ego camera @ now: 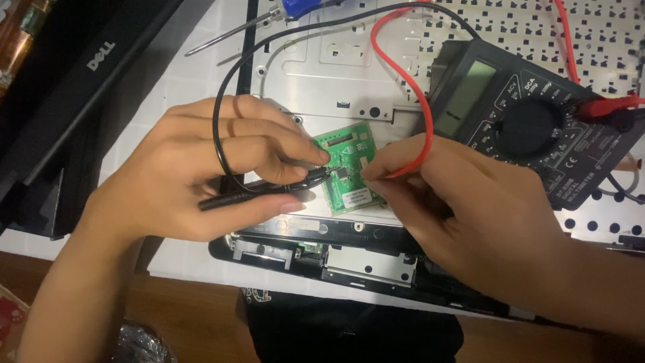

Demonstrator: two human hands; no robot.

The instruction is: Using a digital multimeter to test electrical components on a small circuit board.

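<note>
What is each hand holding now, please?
Left hand: closed on the black probe, tip at the green circuit board.
Right hand: closed on the red probe.

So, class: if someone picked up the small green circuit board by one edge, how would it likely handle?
The green circuit board looks thin and flat, so probably light and stiff rather than floppy. Its small surface parts suggest it is fragile; bending or scraping may harm it. It lies on a smooth metal plate, so a push would likely make it slide.
</note>
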